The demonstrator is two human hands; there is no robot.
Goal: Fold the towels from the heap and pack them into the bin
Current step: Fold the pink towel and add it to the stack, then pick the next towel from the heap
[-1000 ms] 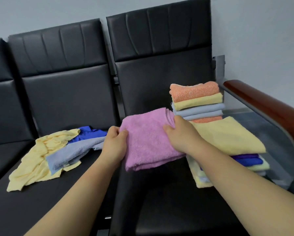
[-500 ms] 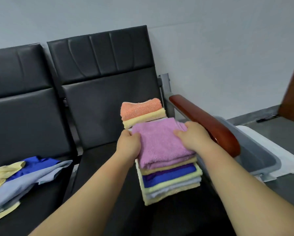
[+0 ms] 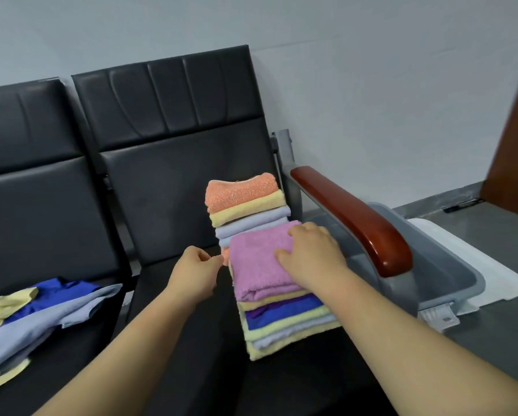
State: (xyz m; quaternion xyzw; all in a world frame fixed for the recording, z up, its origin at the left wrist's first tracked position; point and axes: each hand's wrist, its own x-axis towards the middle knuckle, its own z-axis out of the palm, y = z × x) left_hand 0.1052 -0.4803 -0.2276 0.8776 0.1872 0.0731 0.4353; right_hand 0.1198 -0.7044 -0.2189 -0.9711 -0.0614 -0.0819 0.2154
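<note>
A folded pink towel (image 3: pixel 257 265) lies on top of the near stack of folded towels (image 3: pixel 284 322) on the right black seat. My right hand (image 3: pixel 311 253) rests flat on the pink towel with its fingers spread. My left hand (image 3: pixel 196 273) hovers just left of the stack, fingers loosely curled and holding nothing. A second folded stack (image 3: pixel 245 202), with an orange towel on top, stands behind. The heap of unfolded yellow, blue and grey towels (image 3: pixel 32 319) lies on the left seat. The grey bin (image 3: pixel 449 283) sits on the floor to the right, beyond the armrest.
A red-brown wooden armrest (image 3: pixel 359 217) runs between the seat and the bin. A white lid or board (image 3: pixel 491 271) lies under the bin on the grey floor. A brown wooden panel (image 3: pixel 512 145) stands at the far right. Black seat backs rise behind.
The pink towel was carried to the right and set on the near stack. My left hand has let go of it and drawn back; my right hand now lies flat on top.
</note>
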